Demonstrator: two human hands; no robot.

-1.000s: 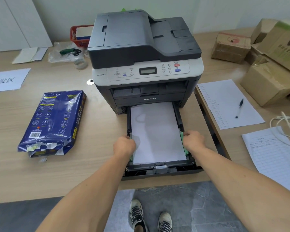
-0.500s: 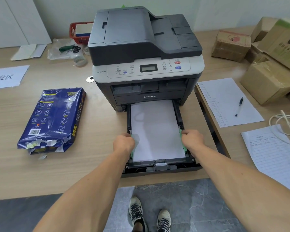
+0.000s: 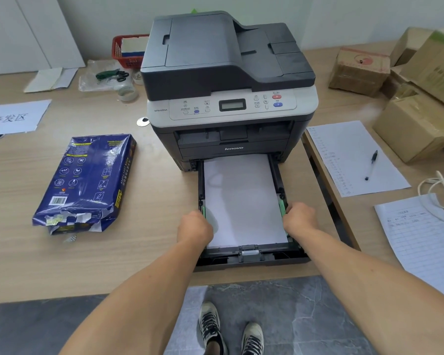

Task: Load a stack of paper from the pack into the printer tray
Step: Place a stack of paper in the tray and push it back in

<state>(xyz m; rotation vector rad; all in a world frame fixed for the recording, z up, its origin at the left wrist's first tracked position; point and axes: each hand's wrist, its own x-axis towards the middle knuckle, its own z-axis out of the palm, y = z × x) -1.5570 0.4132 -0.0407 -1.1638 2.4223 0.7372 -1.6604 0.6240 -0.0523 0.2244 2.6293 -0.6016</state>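
Note:
A grey and white printer [image 3: 228,80] stands on the wooden desk. Its black paper tray [image 3: 251,257] is pulled out toward me, and a white paper stack [image 3: 241,196] lies flat in it. My left hand [image 3: 194,228] is closed on the tray's left side at the green paper guide [image 3: 203,210]. On the other side, my right hand [image 3: 300,219] grips the right green guide [image 3: 282,204]. The torn-open blue paper pack [image 3: 85,183] lies on the desk to the left of the printer.
Printed sheets [image 3: 351,155] with a pen [image 3: 371,163] lie on the desk to the right, beside cardboard boxes [image 3: 418,124] and a white cable [image 3: 438,188]. A red basket [image 3: 128,51], tape roll [image 3: 127,93] and labelled paper [image 3: 14,117] sit at the back left. My shoes [image 3: 231,334] show below the desk edge.
Both hands have stayed on the tray's side guides; they sit slightly farther forward along the tray. The paper stack and the pack have not moved.

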